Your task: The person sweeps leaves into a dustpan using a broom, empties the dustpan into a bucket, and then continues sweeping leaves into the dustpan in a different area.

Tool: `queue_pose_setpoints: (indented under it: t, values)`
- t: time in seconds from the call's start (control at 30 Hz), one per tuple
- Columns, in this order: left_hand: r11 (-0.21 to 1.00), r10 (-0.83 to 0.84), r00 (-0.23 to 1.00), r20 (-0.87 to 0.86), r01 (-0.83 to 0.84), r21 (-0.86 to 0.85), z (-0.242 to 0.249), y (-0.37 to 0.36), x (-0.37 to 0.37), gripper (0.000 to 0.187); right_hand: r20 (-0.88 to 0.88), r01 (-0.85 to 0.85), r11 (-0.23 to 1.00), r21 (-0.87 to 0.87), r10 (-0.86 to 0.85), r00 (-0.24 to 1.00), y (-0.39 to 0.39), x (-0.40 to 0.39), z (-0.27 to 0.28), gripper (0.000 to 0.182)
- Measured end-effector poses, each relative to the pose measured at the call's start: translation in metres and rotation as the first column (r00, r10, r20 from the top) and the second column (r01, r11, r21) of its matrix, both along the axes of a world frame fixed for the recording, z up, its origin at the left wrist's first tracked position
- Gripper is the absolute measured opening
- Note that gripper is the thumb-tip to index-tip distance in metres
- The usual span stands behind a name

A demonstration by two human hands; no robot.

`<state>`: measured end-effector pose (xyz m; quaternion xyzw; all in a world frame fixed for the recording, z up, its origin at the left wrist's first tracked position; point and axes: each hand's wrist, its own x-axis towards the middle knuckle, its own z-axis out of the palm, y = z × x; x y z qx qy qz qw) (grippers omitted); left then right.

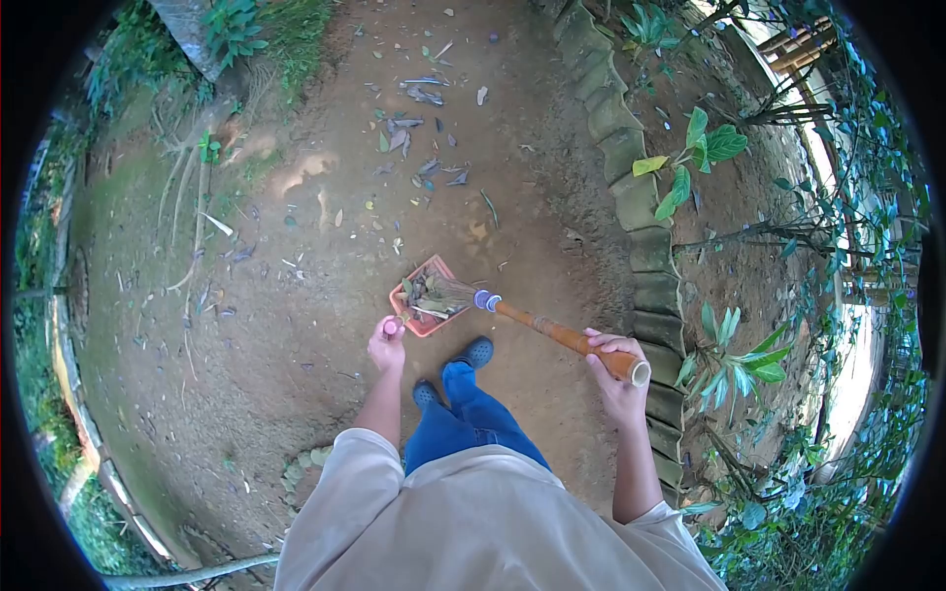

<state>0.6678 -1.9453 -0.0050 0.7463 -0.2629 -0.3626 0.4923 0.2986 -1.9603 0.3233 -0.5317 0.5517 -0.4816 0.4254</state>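
Note:
My left hand (385,351) is closed around the pink-ended handle of a dustpan, beside the near left corner of its orange pan (424,329). Dry leaves and twiggy debris (431,295) lie inside the pan. On the right, my right hand (618,376) grips the upper end of a stick broom (545,327) with a bamboo-like handle and purple-and-white bands. Its thin bristles reach left over the pan and overlap the leaves in this view.
Loose dry leaves (399,133) are scattered on the dirt path (532,197) ahead. A scalloped tile edging (650,256) runs along the right, with a planted bed behind it. Tree roots (197,207) and a trunk (187,34) stand at the left. My dark clogs (475,352) are just below the dustpan.

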Motion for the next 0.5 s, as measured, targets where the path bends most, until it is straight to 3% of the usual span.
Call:
queue_pose_setpoints:
  t: [0.23, 0.33, 0.5]
  values:
    - [0.999, -0.034, 0.996, 0.084, 0.036, -0.021, 0.002, 0.021, 0.005, 0.043, 0.031, 0.050, 0.999, 0.010, -0.050, 0.998, 0.018, 0.002, 0.039, 0.028]
    - [0.998, -0.057, 0.998, -0.034, 0.057, -0.008, 0.011, 0.029, 0.006, 0.042, 0.047, 0.086, 0.996, 0.001, -0.086, 0.995, 0.025, 0.001, 0.045, 0.029]
    - [0.995, -0.043, 0.999, -0.025, 0.041, -0.088, 0.005, 0.042, 0.010, 0.041, -0.007, 0.183, 0.983, -0.026, -0.183, 0.983, 0.030, -0.004, 0.033, 0.026]
